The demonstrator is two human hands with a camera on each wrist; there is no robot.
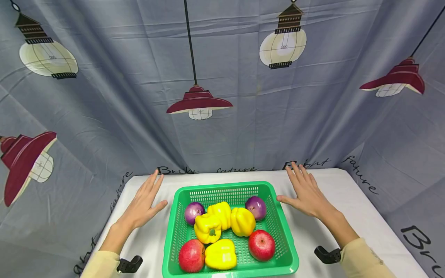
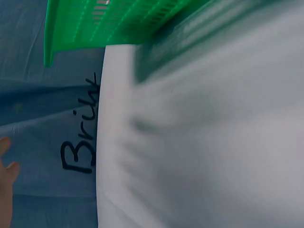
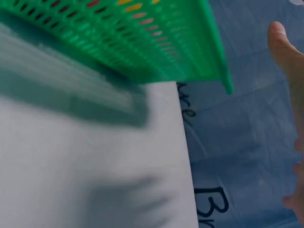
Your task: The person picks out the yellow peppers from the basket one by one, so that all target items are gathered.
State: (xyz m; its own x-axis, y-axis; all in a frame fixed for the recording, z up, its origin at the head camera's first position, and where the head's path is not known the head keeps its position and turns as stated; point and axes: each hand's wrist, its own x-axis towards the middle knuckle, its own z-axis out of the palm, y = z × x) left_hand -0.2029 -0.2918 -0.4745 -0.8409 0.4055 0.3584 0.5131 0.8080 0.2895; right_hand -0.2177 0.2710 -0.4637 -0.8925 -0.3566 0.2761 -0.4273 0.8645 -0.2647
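A green plastic basket (image 1: 227, 187) stands on the white table between my two hands. Inside lie several yellow bell peppers (image 1: 221, 255), two red apples (image 1: 262, 245) and two round purple vegetables (image 1: 256, 207), perhaps onions or small eggplants. My left hand (image 1: 144, 202) hovers to the left of the basket, fingers straight and thumb spread, holding nothing. On the other side, my right hand (image 1: 307, 193) is held the same way, its thumb near the basket's right rim. In the wrist views, only part of each hand shows, apart from the basket wall (image 3: 142, 42).
The white tabletop (image 1: 330, 185) reaches past the basket on both sides. Behind it hangs a grey-blue curtain (image 1: 243, 135) printed with lamps and lettering. A black strap mount (image 1: 130, 265) sits on the left wrist, another (image 1: 327, 255) on the right.
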